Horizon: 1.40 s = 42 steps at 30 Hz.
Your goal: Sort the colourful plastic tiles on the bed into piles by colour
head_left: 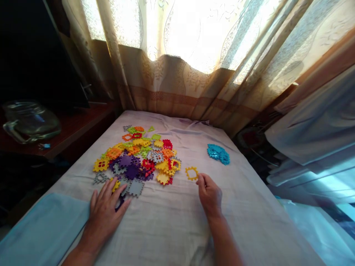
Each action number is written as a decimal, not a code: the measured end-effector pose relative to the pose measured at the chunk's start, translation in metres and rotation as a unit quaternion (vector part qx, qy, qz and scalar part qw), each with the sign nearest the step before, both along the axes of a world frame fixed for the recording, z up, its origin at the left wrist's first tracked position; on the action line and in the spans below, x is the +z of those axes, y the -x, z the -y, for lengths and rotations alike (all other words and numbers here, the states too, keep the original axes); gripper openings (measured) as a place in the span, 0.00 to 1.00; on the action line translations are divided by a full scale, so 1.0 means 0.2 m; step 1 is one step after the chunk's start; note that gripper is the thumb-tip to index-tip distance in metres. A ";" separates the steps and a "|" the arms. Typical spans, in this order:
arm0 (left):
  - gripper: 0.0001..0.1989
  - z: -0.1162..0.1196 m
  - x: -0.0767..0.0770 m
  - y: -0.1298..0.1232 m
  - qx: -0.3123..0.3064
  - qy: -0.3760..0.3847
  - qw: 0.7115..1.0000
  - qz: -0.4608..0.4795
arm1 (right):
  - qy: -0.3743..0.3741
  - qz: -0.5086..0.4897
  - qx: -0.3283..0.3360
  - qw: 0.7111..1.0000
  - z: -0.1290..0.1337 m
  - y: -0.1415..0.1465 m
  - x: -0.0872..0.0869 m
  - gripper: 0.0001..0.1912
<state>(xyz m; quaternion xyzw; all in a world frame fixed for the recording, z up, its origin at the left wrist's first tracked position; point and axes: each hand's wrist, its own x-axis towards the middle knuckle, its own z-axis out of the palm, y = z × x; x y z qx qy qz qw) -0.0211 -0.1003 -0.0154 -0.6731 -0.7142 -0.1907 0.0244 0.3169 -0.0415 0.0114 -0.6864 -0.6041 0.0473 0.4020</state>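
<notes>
A heap of flat plastic interlocking tiles [132, 171] in purple, red, orange, yellow, green and grey lies on the left half of the covered table. My left hand [105, 207] rests at the heap's near edge with fingers spread, over a yellow tile [115, 185] and a dark purple one [119, 203]. Grey square tiles [136, 187] lie just beyond its fingertips. Right of the heap, my right hand [210, 194] pinches the edge of a yellow open-frame tile [191, 173]. Farther right, apart from the heap, sits a small cluster of blue tiles [218, 153].
A whitish cloth [172, 225] covers the table. At the near left lies a light blue cloth [47, 225]. A glass jug [31, 120] stands on a dark wooden surface beside a black screen [33, 55]. Curtains [172, 81] hang behind the table; fabric hangs at right.
</notes>
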 end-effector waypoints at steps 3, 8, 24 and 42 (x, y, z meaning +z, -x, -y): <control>0.22 -0.01 -0.01 0.01 0.006 0.002 1.000 -0.004 | -0.063 0.071 -0.069 0.993 -0.05 -0.21 -0.02 0.29; 0.23 -0.03 -0.05 0.06 -0.015 0.010 0.999 -0.027 | -0.077 0.135 -0.027 0.987 -0.08 -0.25 -0.08 0.25; 0.26 -0.06 0.01 0.00 -0.045 -0.076 0.996 -0.032 | -0.060 0.038 -0.006 0.997 0.04 -0.28 -0.13 0.22; 0.22 -0.18 0.02 -0.11 -0.098 -0.105 0.989 -0.026 | 0.006 0.132 0.110 0.985 -0.23 0.21 -0.05 0.09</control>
